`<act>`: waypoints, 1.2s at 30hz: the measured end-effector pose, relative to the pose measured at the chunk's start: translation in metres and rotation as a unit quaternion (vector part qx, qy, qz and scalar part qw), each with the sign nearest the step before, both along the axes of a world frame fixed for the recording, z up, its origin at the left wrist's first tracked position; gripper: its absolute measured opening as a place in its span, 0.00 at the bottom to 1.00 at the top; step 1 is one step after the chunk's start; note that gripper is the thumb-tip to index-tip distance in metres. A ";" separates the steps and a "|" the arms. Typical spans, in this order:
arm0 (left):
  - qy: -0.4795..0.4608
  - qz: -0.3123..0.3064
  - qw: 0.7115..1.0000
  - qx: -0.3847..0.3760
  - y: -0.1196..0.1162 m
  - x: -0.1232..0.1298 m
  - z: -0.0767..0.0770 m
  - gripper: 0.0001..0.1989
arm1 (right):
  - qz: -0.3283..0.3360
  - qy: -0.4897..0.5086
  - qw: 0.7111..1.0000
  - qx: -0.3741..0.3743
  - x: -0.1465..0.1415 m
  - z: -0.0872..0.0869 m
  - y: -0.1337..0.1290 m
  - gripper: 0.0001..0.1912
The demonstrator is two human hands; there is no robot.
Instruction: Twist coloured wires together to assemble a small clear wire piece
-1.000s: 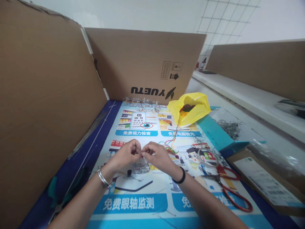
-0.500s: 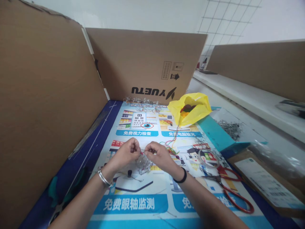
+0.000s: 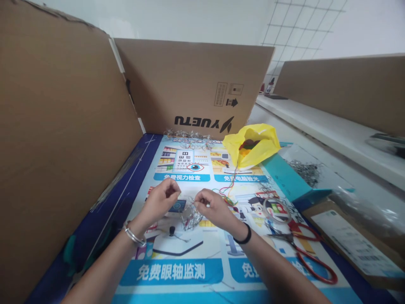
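Observation:
A loose tangle of thin silvery wire (image 3: pixel 190 217) hangs just left of my right hand (image 3: pixel 214 207), whose thumb and fingers are pinched on its upper edge. My left hand (image 3: pixel 162 197) is raised to the left of the tangle, apart from it, with thumb and forefinger pressed together. Whatever those fingers hold, if anything, is too fine to see. Below the tangle, a small black piece (image 3: pixel 172 230) lies on the printed sheet (image 3: pixel 177 249). Red, green and yellow threads (image 3: pixel 226 196) trail beyond my right hand.
The threads lead from a yellow bag (image 3: pixel 262 154). Red-handled scissors (image 3: pixel 308 249) and a roll of clear tape (image 3: pixel 276 210) lie at right, near a cardboard box (image 3: pixel 348 240). More wire tangles (image 3: pixel 190 137) line the back cardboard panel (image 3: pixel 190 84). Dark wire pieces (image 3: pixel 305 171) fill a blue-edged tray.
My left hand has moved away from the wire tangle, up and to the left. My right hand stays nearly in place, still pinching at the tangle.

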State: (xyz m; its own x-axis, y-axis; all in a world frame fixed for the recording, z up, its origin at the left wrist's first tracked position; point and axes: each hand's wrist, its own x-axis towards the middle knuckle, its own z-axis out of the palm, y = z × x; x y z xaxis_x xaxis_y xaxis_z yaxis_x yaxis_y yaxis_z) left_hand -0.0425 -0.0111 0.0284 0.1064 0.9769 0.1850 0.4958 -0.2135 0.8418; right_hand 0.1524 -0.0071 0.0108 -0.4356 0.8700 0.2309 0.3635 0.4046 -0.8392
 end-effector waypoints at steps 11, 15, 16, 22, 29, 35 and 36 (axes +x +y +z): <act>0.109 -0.189 0.975 0.035 0.000 0.008 -0.008 0.09 | 0.014 0.064 0.995 -0.076 0.000 -0.006 0.003 0.02; 0.108 -0.174 0.979 0.021 0.001 0.009 -0.009 0.07 | 0.012 0.069 0.994 -0.083 0.000 -0.005 0.003 0.02; 0.103 -0.171 0.980 0.017 0.001 0.009 -0.010 0.07 | 0.012 0.072 0.994 -0.086 0.000 -0.005 0.003 0.03; 0.071 -0.156 0.985 0.010 0.002 0.010 -0.013 0.06 | 0.021 0.091 0.991 -0.100 -0.002 -0.006 0.004 0.03; 0.067 -0.164 0.984 0.000 -0.001 0.011 -0.006 0.07 | 0.028 0.114 0.986 -0.120 -0.002 -0.005 0.005 0.03; 0.061 -0.159 0.985 -0.014 -0.002 0.009 -0.003 0.07 | 0.033 0.132 0.983 -0.123 -0.002 -0.006 0.006 0.04; 0.061 -0.156 0.986 -0.016 -0.002 0.009 -0.003 0.07 | 0.033 0.133 0.983 -0.122 -0.003 -0.005 0.005 0.04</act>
State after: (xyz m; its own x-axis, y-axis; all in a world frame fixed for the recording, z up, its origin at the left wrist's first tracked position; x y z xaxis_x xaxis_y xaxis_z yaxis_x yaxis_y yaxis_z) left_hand -0.0334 -0.0133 0.0255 0.4220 0.8983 0.1228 0.5077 -0.3463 0.7889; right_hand 0.1495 -0.0016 0.0056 -0.4452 0.8858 0.1310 0.0986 0.1939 -0.9760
